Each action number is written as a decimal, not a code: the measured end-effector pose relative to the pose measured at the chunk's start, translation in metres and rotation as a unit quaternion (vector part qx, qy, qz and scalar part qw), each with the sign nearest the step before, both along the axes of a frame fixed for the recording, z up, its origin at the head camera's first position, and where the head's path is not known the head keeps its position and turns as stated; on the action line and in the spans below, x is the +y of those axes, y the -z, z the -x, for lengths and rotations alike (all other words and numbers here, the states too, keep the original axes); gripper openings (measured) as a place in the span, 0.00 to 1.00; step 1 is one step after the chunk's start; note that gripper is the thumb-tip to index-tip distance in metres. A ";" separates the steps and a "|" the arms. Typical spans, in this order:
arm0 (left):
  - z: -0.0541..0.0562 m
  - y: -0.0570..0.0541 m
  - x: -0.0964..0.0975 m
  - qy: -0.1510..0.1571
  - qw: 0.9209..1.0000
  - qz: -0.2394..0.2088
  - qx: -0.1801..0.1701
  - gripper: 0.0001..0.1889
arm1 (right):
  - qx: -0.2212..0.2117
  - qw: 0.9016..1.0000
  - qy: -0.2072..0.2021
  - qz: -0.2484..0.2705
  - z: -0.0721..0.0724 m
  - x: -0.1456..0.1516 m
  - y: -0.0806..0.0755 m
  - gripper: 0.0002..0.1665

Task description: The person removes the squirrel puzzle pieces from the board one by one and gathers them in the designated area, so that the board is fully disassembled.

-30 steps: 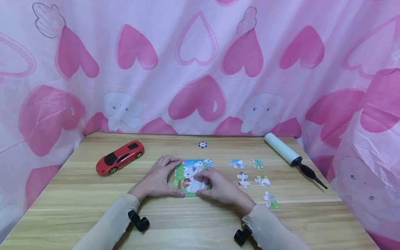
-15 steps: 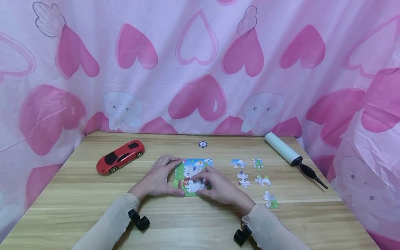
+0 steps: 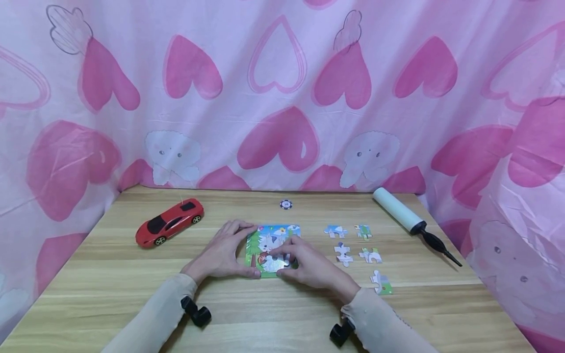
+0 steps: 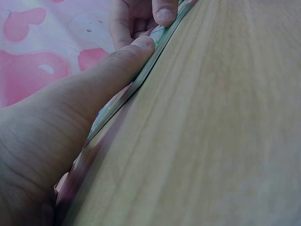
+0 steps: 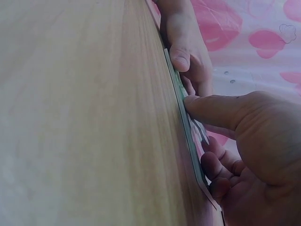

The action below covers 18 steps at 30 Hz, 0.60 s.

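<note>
A small jigsaw puzzle (image 3: pixel 253 242) in a flat tray, printed with a white cartoon animal, lies on the table before me. My left hand (image 3: pixel 222 252) holds its left side, thumb at the near edge and fingers at the far corner. My right hand (image 3: pixel 309 262) reaches over the right side. Its thumb sits at the near rim, the index finger bends over the picture, and the other fingers curl beside it. In the right wrist view a thin puzzle piece (image 5: pixel 201 131) stands tilted above the tray between thumb and fingers. The right hand covers the puzzle's right part.
Several loose puzzle pieces (image 3: pixel 343 254) lie to the right. Farther right is a balloon pump (image 3: pixel 399 211) with a black nozzle. A red toy car (image 3: pixel 169 223) stands at the left, and a poker chip (image 3: pixel 286 204) lies at the back. A pink heart-patterned curtain (image 3: pixel 278 137) hangs behind.
The right index finger has shifted slightly left over the puzzle, and the tilt of the piece under it has changed, now catching a glare. The left hand stays in place.
</note>
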<state>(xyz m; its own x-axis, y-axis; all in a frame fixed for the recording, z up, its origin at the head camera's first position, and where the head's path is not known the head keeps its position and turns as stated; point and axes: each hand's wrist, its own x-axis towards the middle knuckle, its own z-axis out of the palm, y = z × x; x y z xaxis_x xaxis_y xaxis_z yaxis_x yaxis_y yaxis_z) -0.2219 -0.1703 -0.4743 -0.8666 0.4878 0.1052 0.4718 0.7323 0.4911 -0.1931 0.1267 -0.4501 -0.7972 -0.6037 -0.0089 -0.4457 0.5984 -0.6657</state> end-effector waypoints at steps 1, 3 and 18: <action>0.000 0.000 0.000 0.000 1.000 0.000 0.000 0.67 | 0.000 1.000 -0.002 0.001 0.000 0.000 0.000 0.27; 0.000 0.000 0.000 0.001 1.000 0.000 0.000 0.67 | 0.001 1.000 -0.004 0.001 0.000 0.000 0.001 0.27; 0.000 0.000 0.000 0.001 1.000 -0.002 0.000 0.67 | -0.001 1.000 0.019 0.018 0.000 0.005 -0.001 0.26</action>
